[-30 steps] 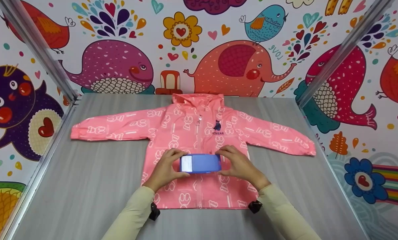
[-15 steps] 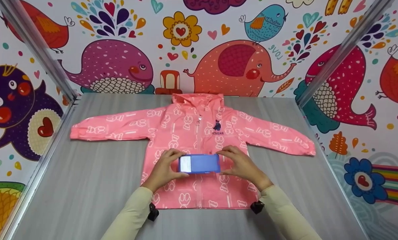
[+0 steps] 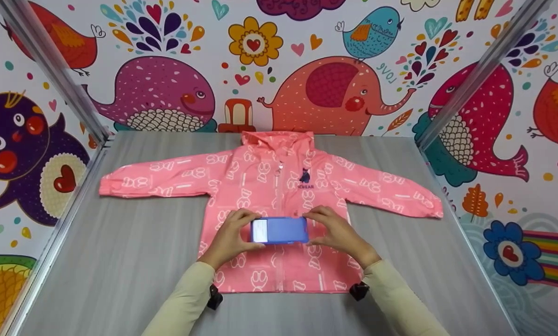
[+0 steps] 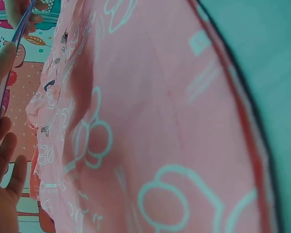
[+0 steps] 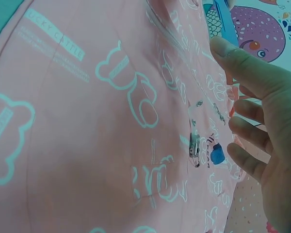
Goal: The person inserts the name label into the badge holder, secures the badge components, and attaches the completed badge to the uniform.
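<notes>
A flat blue phone [image 3: 286, 230], with a white area at its left end, is held sideways above a pink hooded jacket [image 3: 260, 261]. My left hand [image 3: 229, 238] pinches the phone's left end between thumb and fingers. At the other end, my right hand [image 3: 337, 233] pinches it the same way. Seen from the left wrist, the phone [image 4: 22, 24] is a thin edge-on strip; the right wrist view shows the thumb against its blue edge [image 5: 227, 24]. The jacket lies front up, zipped, sleeves spread to both sides, with white line prints and a dark bear logo.
The jacket rests on a grey wood-grain table [image 3: 134, 252]. Walls with cartoon animals [image 3: 325, 102] enclose the back and sides, with metal posts [image 3: 484, 70] at the back corners. A small dark device [image 3: 215, 297] sits at each wrist.
The phone has shifted very slightly to the left. Both hands keep their hold, and the jacket has not moved.
</notes>
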A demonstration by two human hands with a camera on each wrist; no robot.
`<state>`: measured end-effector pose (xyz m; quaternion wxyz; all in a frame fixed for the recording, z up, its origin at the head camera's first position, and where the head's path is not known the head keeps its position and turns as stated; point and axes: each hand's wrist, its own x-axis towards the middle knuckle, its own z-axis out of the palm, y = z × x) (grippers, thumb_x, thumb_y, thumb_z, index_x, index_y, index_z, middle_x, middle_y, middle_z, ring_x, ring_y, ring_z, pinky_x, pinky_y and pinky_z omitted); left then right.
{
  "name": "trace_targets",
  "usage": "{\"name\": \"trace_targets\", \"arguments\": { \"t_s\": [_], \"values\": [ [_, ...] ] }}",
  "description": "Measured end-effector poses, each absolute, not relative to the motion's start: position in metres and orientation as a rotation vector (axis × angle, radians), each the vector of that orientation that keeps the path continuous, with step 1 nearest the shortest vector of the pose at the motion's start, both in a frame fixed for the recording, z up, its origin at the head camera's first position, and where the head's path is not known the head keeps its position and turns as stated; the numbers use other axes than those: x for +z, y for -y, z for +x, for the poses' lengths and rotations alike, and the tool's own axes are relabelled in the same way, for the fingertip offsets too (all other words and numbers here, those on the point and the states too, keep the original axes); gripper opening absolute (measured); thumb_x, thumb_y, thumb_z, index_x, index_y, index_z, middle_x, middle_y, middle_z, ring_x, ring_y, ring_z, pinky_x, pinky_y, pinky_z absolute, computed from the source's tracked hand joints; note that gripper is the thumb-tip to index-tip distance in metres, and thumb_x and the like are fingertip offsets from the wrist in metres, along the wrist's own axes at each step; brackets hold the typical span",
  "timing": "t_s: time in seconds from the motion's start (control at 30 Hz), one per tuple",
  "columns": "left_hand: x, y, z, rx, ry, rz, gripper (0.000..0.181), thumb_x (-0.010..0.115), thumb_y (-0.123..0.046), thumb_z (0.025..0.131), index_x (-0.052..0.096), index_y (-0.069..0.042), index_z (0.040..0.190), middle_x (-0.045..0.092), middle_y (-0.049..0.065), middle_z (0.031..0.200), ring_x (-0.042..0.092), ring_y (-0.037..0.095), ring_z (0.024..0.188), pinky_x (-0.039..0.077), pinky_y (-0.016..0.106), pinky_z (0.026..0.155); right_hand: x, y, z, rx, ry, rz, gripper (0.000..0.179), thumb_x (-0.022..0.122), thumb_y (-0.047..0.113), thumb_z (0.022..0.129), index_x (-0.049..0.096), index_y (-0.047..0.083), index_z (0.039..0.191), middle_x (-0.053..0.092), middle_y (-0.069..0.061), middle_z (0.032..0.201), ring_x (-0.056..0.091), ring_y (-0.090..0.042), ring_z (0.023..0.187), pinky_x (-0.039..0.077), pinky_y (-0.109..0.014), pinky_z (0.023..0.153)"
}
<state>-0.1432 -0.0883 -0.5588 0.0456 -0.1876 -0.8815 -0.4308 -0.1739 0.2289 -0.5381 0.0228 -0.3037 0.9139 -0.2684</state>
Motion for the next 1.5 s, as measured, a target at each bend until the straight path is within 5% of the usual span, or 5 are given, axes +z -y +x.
{"name": "trace_targets", "arguments": {
  "t_s": [0.27,0.6,0.87,1.5],
  "values": [
    [-0.559,0.086,-0.144,-1.311,2.693,-0.585,0.073,0.092,-0.028,0.066,0.063,-0.011,0.131,0.061,0.001,0.120,0.051,0.022,0.115,0.052,0.047,0.098,-0.536,-0.224,-0.172,-0.876,-2.821,-0.923,0.071,0.088,0.032,0.071,0.061,0.018,0.135,0.059,-0.002,0.131,0.055,-0.023,0.123,0.052,-0.045,0.103],
    [-0.561,0.085,-0.145,-1.292,2.679,-0.587,0.074,0.093,-0.028,0.064,0.064,-0.011,0.130,0.061,0.003,0.119,0.052,0.023,0.114,0.052,0.048,0.099,-0.536,-0.220,-0.172,-0.873,-2.829,-0.945,0.069,0.085,0.035,0.074,0.059,0.028,0.137,0.059,0.004,0.131,0.056,-0.016,0.123,0.051,-0.040,0.105],
    [-0.564,0.084,-0.145,-1.257,2.653,-0.619,0.074,0.093,-0.027,0.064,0.064,-0.011,0.130,0.061,0.003,0.118,0.053,0.023,0.114,0.051,0.046,0.099,-0.537,-0.218,-0.169,-0.910,-2.821,-0.961,0.067,0.086,0.031,0.073,0.062,0.017,0.135,0.060,0.001,0.131,0.057,-0.019,0.122,0.053,-0.040,0.102],
    [-0.558,0.079,-0.144,-1.256,2.689,-0.622,0.073,0.090,-0.027,0.069,0.061,-0.013,0.134,0.056,0.004,0.112,0.053,0.017,0.106,0.054,0.042,0.094,-0.537,-0.217,-0.171,-0.952,-2.796,-0.963,0.068,0.082,0.034,0.075,0.060,0.015,0.137,0.060,0.001,0.131,0.058,-0.018,0.122,0.051,-0.038,0.105]
  ]
}}
